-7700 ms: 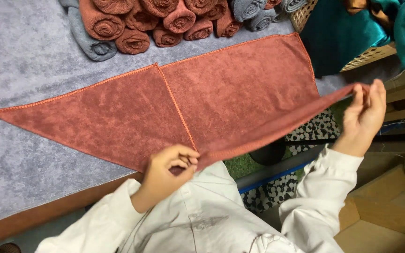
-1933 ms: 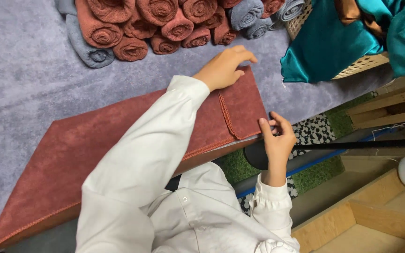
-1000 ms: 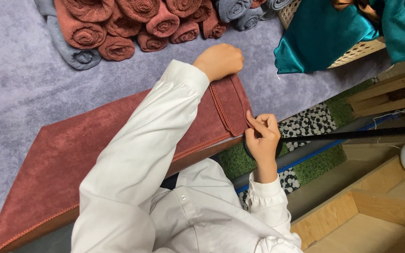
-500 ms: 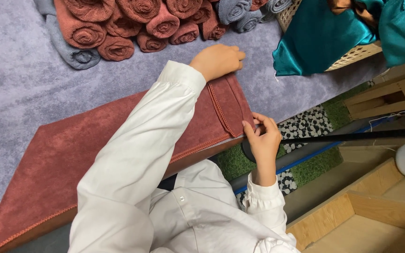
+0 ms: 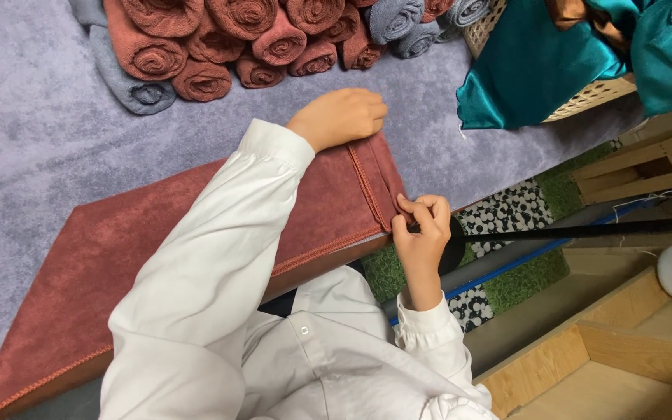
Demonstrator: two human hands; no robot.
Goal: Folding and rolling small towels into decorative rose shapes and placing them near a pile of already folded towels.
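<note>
On the grey surface [image 5: 33, 140], a rust towel [image 5: 118, 249] folded long, near end overhanging the edge. Left hand [image 5: 340, 117] curled, knuckles down, pressing the towel's far right corner. Right hand [image 5: 421, 229] pinched shut on the near right corner's rolled hem. Beyond, rolled towels [image 5: 250, 39] stacked; teal cloth [image 5: 538, 70] at right.

Open grey cloth [image 5: 33, 132] lies left of the folded towel [image 5: 118, 257], free passage there. Ahead, the pile of rolled towels [image 5: 258, 39] walls off the far edge. To the right, the basket [image 5: 593, 93] with teal fabric [image 5: 530, 70] crowds in, leaving a narrow grey gap between.
</note>
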